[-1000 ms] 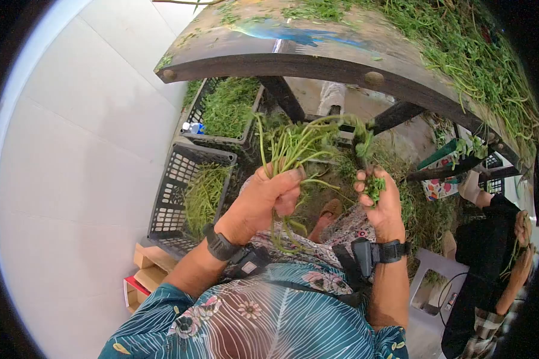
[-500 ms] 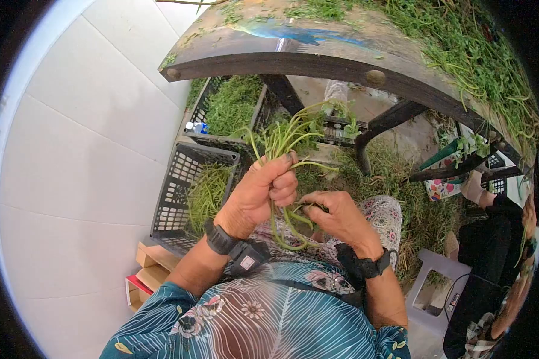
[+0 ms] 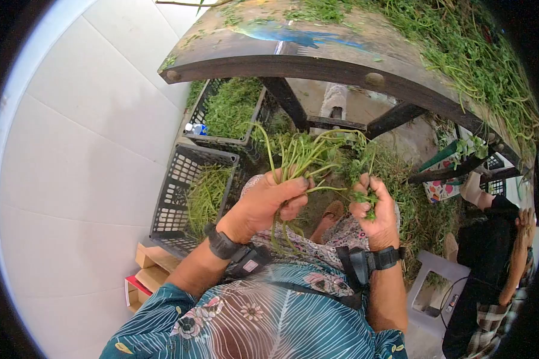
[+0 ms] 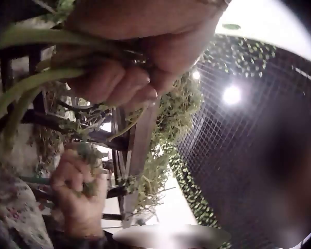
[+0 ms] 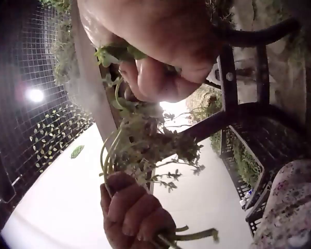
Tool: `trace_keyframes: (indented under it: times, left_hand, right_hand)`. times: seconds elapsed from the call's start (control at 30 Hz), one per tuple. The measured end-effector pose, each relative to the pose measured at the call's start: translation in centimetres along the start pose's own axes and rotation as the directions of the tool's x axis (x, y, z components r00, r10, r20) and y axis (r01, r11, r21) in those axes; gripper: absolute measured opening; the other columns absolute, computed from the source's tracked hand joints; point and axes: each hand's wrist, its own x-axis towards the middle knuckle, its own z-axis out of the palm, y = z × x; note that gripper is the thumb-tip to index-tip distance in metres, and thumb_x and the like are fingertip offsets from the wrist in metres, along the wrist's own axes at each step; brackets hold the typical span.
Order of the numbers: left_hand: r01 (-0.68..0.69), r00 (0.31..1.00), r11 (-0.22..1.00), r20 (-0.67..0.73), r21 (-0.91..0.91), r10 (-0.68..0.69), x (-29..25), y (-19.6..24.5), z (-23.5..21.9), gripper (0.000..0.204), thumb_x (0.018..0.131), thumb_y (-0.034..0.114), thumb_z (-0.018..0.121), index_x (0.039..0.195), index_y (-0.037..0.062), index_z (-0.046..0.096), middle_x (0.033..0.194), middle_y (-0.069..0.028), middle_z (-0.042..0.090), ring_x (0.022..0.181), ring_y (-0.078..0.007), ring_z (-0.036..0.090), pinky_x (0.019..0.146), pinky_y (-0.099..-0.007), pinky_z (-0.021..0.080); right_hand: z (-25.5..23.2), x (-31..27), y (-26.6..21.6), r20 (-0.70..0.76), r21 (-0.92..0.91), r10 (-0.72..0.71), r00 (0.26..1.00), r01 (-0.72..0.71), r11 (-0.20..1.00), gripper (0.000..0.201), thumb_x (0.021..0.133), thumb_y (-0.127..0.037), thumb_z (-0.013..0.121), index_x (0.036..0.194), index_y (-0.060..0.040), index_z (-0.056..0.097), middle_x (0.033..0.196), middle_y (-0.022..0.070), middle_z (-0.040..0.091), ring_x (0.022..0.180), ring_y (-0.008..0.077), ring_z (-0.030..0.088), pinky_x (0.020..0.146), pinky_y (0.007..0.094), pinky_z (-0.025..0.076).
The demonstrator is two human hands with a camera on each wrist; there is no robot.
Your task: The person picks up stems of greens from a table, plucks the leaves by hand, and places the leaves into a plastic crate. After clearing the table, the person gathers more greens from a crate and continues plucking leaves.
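Observation:
In the head view the left hand (image 3: pixel 266 200) grips a bundle of long green stems (image 3: pixel 298 157), which fan out above the fist while a few loose ends hang below it. The right hand (image 3: pixel 377 210), a little to the right, has its fingers curled round a small tuft of green leaves (image 3: pixel 370 202). Seen from the left wrist, thick stems (image 4: pixel 31 83) stick out of the left fist (image 4: pixel 119 67). From the right wrist, leafy sprigs (image 5: pixel 145 145) lie between the two hands, and leaves (image 5: pixel 119 53) show in the right hand's grip.
Two black crates stand at left, the upper one (image 3: pixel 249 141) with leafy greens, the lower one (image 3: pixel 172 203) with stems. A table edge (image 3: pixel 269 64) arches above, greens (image 3: pixel 473 66) heaped on its right. More plants cover the ground; another person (image 3: pixel 482 263) sits at right beside a grey stool (image 3: pixel 428 266).
Half a second ago the right hand was at the stem ends below the left fist; it has moved up and right and now holds a leafy tuft. The left hand has shifted slightly, still gripping the bundle.

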Motion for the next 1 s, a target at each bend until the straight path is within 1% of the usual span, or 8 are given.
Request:
trace_keyframes:
  times: [0.1, 0.23, 0.3, 0.37, 0.43, 0.6, 0.8, 1.0]
  left_hand:
    - [-0.140, 0.990, 0.921, 0.060, 0.363, 0.127, 0.4, -0.7, -0.3, 0.017, 0.089, 0.023, 0.048, 0.089, 0.0071, 0.054, 0.057, 0.0030, 0.045, 0.046, -0.0046, 0.035, 0.042, -0.0201, 0.026]
    - [-0.012, 0.984, 0.951, -0.164, 0.309, 0.066, 0.0, -0.8, 1.1, 0.026, 0.090, 0.028, 0.047, 0.092, 0.0033, 0.056, 0.066, -0.0002, 0.051, 0.054, -0.0057, 0.042, 0.045, -0.0198, 0.029]
    - [-0.325, 0.931, 0.732, 0.064, 0.598, 0.360, -0.2, -1.4, 0.0, 0.032, 0.089, 0.033, 0.048, 0.099, 0.0034, 0.056, 0.068, 0.0011, 0.053, 0.056, -0.0033, 0.043, 0.046, -0.0169, 0.031]
    - [-0.326, 0.937, 0.734, 0.103, 0.595, 0.333, -0.3, -1.4, -0.4, 0.034, 0.089, 0.035, 0.047, 0.101, 0.0036, 0.056, 0.070, 0.0013, 0.055, 0.057, -0.0026, 0.044, 0.046, -0.0156, 0.032]
    - [0.009, 0.999, 0.947, -0.038, 0.322, 0.003, -0.1, -0.5, 0.0, 0.033, 0.090, 0.034, 0.046, 0.098, 0.0040, 0.057, 0.071, 0.0004, 0.056, 0.057, -0.0033, 0.046, 0.046, -0.0158, 0.033]
    - [-0.096, 0.988, 0.973, -0.099, 0.210, 0.119, 0.4, -1.2, 0.3, 0.023, 0.087, 0.024, 0.050, 0.095, 0.0033, 0.055, 0.072, -0.0013, 0.056, 0.055, -0.0057, 0.045, 0.044, -0.0190, 0.032]
    - [-0.147, 0.987, 0.948, -0.014, 0.281, 0.157, 0.5, -1.2, -0.5, 0.018, 0.080, 0.013, 0.055, 0.095, 0.0037, 0.054, 0.067, -0.0018, 0.055, 0.050, -0.0052, 0.043, 0.042, -0.0178, 0.030]
    - [-0.076, 0.989, 0.952, -0.100, 0.297, 0.110, 0.2, -1.0, 0.3, 0.019, 0.079, 0.012, 0.056, 0.097, 0.0058, 0.054, 0.065, 0.0017, 0.052, 0.049, -0.0034, 0.040, 0.042, -0.0169, 0.029]
  right_hand:
    - [1.2, -0.5, 0.2, -0.097, -0.032, 0.002, 0.995, -0.005, 0.999, 0.021, 0.089, -0.031, 0.049, 0.082, -0.0112, 0.046, 0.070, 0.0001, 0.041, 0.049, 0.0074, 0.037, 0.038, 0.0201, 0.032]
    - [1.8, -1.0, 0.1, -0.033, -0.286, -0.114, 0.993, 0.100, 0.953, 0.024, 0.087, -0.034, 0.051, 0.081, -0.0114, 0.047, 0.069, 0.0001, 0.042, 0.051, 0.0073, 0.037, 0.040, 0.0189, 0.030]
    - [3.4, -1.6, -0.1, -0.008, -0.450, -0.184, 0.983, 0.160, 0.879, 0.021, 0.085, -0.031, 0.054, 0.081, -0.0102, 0.052, 0.070, -0.0006, 0.047, 0.053, 0.0077, 0.038, 0.042, 0.0197, 0.030]
    - [4.7, -1.8, -0.2, 0.046, -0.664, -0.243, 0.969, 0.211, 0.717, 0.021, 0.085, -0.028, 0.053, 0.082, -0.0074, 0.056, 0.065, -0.0012, 0.048, 0.054, 0.0079, 0.041, 0.044, 0.0215, 0.032]
    - [5.7, -2.0, 0.1, 0.102, -0.806, -0.288, 0.952, 0.248, 0.537, 0.022, 0.085, -0.025, 0.052, 0.084, -0.0042, 0.059, 0.062, -0.0008, 0.050, 0.055, 0.0085, 0.044, 0.046, 0.0233, 0.035]
    - [5.4, -1.6, 1.2, 0.242, -0.951, -0.225, 0.944, 0.277, 0.139, 0.024, 0.083, -0.019, 0.051, 0.088, 0.0027, 0.061, 0.062, 0.0031, 0.055, 0.057, 0.0110, 0.051, 0.054, 0.0261, 0.042]
    - [5.2, -1.5, 1.2, 0.231, -0.949, -0.247, 0.941, 0.274, 0.158, 0.024, 0.082, -0.018, 0.052, 0.089, 0.0030, 0.060, 0.065, 0.0040, 0.056, 0.060, 0.0113, 0.052, 0.055, 0.0261, 0.043]
    - [4.5, -1.5, 0.4, -0.028, -0.759, -0.177, 0.984, 0.094, 0.644, 0.022, 0.082, -0.018, 0.053, 0.096, -0.0033, 0.059, 0.072, -0.0014, 0.054, 0.063, 0.0072, 0.048, 0.052, 0.0236, 0.039]
